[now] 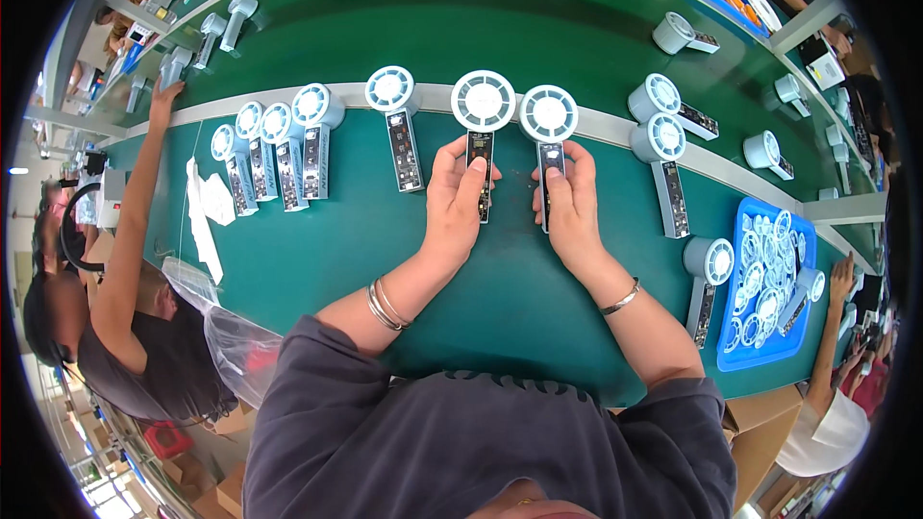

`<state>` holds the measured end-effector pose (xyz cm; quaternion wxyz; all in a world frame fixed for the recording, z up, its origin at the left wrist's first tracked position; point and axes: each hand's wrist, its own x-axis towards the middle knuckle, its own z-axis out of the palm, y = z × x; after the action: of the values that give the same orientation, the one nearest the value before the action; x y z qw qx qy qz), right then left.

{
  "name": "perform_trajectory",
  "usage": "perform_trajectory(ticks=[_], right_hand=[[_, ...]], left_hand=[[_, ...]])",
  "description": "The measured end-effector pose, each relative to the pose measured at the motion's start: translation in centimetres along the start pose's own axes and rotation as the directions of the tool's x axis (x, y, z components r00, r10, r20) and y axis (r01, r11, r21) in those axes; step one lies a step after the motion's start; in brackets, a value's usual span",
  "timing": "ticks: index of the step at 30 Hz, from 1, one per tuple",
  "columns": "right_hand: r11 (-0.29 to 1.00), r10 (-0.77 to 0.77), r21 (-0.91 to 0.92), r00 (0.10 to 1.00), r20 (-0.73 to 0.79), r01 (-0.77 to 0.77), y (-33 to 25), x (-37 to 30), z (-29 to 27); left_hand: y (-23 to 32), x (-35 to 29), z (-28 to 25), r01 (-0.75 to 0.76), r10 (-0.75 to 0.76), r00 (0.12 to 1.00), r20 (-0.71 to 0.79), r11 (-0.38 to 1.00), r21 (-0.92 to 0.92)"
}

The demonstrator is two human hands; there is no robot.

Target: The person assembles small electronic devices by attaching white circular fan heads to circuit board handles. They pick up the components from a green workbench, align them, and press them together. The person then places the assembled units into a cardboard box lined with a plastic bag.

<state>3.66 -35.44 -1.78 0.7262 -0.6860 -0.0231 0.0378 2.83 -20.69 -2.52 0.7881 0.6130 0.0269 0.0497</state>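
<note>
Two white handheld fans, each with a round spoked head and an open handle baring a circuit board, are held side by side over the green table. My left hand (452, 200) is closed round the handle of the left fan (484, 101), thumb on the board. The handle of the right fan (549, 113) is in my right hand (574, 207), its thumb also pressed on the front. Both heads point away from me. Just left of my left hand, another fan (390, 90) lies apart, its board showing. To my right lies a similar fan (670, 197), beyond reach of my fingers.
Several fans (276, 123) stand in a row at left, near white paper (204, 221). At right, a blue tray (728, 360) holds loose white grilles; one fan (708, 261) lies beside it. More fans (673, 34) sit on the green belt (461, 29). A co-worker's arm (142, 173) reaches in at left.
</note>
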Motion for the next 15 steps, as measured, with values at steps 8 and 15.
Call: perform_trajectory(ticks=[8,15], right_hand=[[1.000,-0.010,0.013,1.000,-0.014,0.011,-0.37,-0.16,0.12],[0.999,-0.031,0.040,1.000,0.005,0.030,-0.33,-0.20,0.00]], left_hand=[[0.25,-0.22,-0.11,0.022,-0.023,1.000,-0.013,0.998,-0.061],[0.24,-0.30,-0.03,0.005,-0.007,1.000,-0.025,0.998,-0.068]])
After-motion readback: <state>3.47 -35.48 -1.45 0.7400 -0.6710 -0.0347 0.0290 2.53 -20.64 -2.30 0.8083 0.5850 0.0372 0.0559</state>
